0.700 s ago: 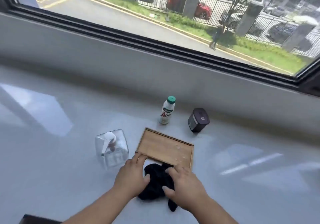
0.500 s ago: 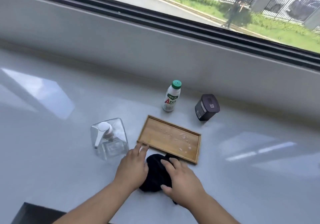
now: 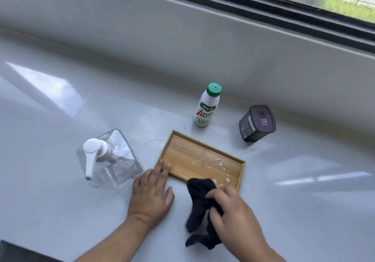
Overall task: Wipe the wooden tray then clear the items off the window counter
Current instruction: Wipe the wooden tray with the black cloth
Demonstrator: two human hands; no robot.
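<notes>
A shallow wooden tray [image 3: 194,156] lies on the white window counter [image 3: 60,211], with pale droplets spattered over its right half. My left hand [image 3: 151,192] rests flat on the counter, its fingertips on the tray's near left corner. A black cloth [image 3: 199,199] is gripped in my right hand [image 3: 233,215]; the cloth's top end lies over the tray's near edge and the rest hangs toward me. Behind the tray stand a white bottle with a green cap [image 3: 207,105] and a dark tub [image 3: 256,123].
A clear square pump dispenser [image 3: 107,160] with a white nozzle stands just left of my left hand. Behind the counter a white sill wall [image 3: 182,44] rises to the black window frame. A dark edge shows at the bottom left corner.
My right hand has picked the black cloth up off the counter and brought it to the tray's near edge. My head has tilted down, so less window shows.
</notes>
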